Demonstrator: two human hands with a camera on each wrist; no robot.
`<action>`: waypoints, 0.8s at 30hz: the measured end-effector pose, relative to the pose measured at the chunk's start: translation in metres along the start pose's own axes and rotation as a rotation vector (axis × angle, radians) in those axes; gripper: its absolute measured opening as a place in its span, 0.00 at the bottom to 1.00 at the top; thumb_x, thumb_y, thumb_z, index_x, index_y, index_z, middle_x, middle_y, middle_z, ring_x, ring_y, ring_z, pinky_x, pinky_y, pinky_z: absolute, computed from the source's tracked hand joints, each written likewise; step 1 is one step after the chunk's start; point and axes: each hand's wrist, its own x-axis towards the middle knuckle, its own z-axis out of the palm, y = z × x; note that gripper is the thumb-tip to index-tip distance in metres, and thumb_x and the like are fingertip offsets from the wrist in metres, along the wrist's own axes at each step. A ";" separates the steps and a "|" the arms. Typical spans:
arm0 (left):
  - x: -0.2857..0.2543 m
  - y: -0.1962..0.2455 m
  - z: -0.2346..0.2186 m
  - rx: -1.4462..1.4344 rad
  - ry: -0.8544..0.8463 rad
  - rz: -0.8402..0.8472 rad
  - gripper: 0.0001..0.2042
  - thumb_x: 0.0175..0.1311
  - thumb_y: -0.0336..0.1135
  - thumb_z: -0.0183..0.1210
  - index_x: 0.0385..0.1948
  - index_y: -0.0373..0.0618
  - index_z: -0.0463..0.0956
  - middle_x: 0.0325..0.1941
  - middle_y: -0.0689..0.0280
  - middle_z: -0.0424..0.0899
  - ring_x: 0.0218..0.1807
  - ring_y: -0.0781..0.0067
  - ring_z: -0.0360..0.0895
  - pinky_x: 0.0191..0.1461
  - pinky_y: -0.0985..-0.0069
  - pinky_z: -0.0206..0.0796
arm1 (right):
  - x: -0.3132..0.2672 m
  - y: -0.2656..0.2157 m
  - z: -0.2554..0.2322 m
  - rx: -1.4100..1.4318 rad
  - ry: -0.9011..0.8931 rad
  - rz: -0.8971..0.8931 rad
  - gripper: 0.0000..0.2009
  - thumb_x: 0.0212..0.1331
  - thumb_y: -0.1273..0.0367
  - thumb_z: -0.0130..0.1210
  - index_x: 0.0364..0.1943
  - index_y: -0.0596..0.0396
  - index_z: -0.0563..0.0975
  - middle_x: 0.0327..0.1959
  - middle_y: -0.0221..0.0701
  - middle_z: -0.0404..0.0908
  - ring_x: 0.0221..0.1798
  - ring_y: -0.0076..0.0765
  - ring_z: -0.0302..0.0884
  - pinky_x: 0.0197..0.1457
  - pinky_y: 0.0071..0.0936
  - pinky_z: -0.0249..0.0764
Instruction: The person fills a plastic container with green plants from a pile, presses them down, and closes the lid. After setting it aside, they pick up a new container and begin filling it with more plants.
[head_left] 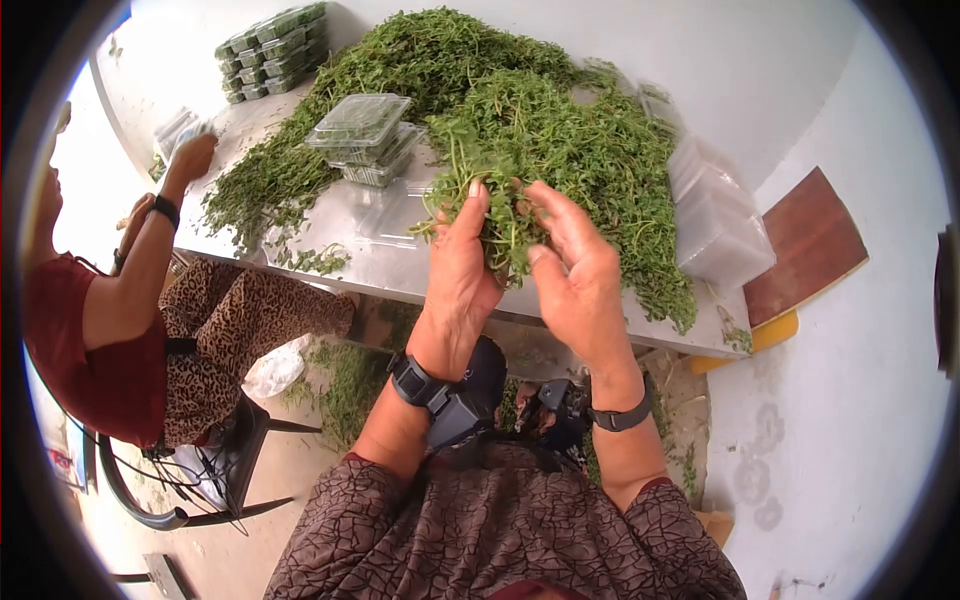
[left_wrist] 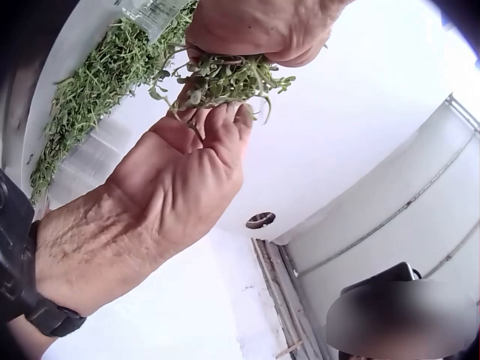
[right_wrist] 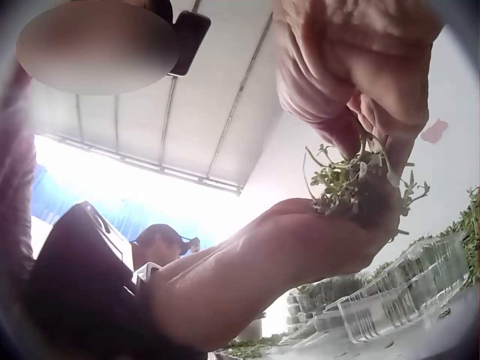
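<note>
A small bunch of green sprigs (head_left: 492, 215) is held in front of the body, above the table's near edge. The left hand (head_left: 463, 250) grips it from the left, thumb lying upward along the stems. From the other side the right hand (head_left: 583, 275) has bent fingers on the leaves. In the left wrist view the sprigs (left_wrist: 225, 81) are between the left hand (left_wrist: 259, 30) above and the right hand's fingertips (left_wrist: 225, 124) below. In the right wrist view the sprigs (right_wrist: 349, 184) lie between the right hand (right_wrist: 356, 67) above and the left hand (right_wrist: 300, 244). Some fingers are hidden by leaves.
Loose greens (head_left: 560, 140) are heaped across the metal table (head_left: 330, 290). Clear boxes (head_left: 360, 125) stand left of centre, filled boxes (head_left: 270, 55) at the back left, empty containers (head_left: 720, 225) at the right. A person in red (head_left: 100, 330) sits at the left.
</note>
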 end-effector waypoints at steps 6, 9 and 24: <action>0.009 0.009 -0.008 -0.126 0.001 -0.021 0.14 0.70 0.41 0.50 0.46 0.39 0.71 0.39 0.58 0.81 0.39 0.64 0.81 0.38 0.66 0.78 | 0.011 0.007 0.006 0.204 0.068 0.128 0.16 0.60 0.83 0.44 0.52 0.63 0.73 0.45 0.38 0.81 0.47 0.25 0.78 0.47 0.20 0.72; 0.014 0.011 -0.008 -0.051 -0.011 0.025 0.18 0.72 0.45 0.45 0.47 0.37 0.71 0.42 0.61 0.81 0.42 0.66 0.80 0.47 0.69 0.76 | 0.019 0.007 0.010 0.219 0.096 0.275 0.15 0.60 0.82 0.41 0.49 0.66 0.74 0.45 0.37 0.80 0.50 0.26 0.76 0.54 0.23 0.71; 0.032 0.034 -0.048 -0.174 0.097 0.136 0.18 0.72 0.42 0.45 0.48 0.31 0.67 0.41 0.55 0.77 0.42 0.57 0.76 0.51 0.63 0.74 | 0.003 0.048 0.021 -0.489 -0.134 -0.125 0.08 0.52 0.71 0.58 0.34 0.63 0.79 0.37 0.41 0.82 0.55 0.47 0.73 0.65 0.46 0.60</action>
